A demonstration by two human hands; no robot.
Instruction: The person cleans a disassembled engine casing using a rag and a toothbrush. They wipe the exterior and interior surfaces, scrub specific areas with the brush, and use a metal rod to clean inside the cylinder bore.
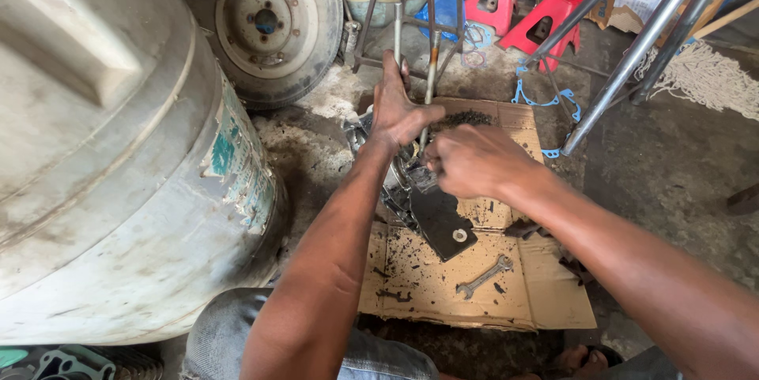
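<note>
My left hand (398,105) grips a thin metal rod (398,32) of an upright frame, thumb hooked towards a second rod (431,71). My right hand (473,160) is closed over a greasy metal part (403,182), and what its fingers hold is hidden. A dark flat metal plate (441,222) with a round washer on it juts out below that hand. All of this sits over a dirty flattened cardboard sheet (545,301). A double-ended wrench (484,276) lies loose on the cardboard, nearer to me.
A big grey-white plastic tank (111,158) fills the left. A tyre on a pale rim (265,20) leans behind it. Red jack stands (545,8) and a blue gasket (545,99) lie at the back. Shiny metal pipes (632,48) slant across the upper right.
</note>
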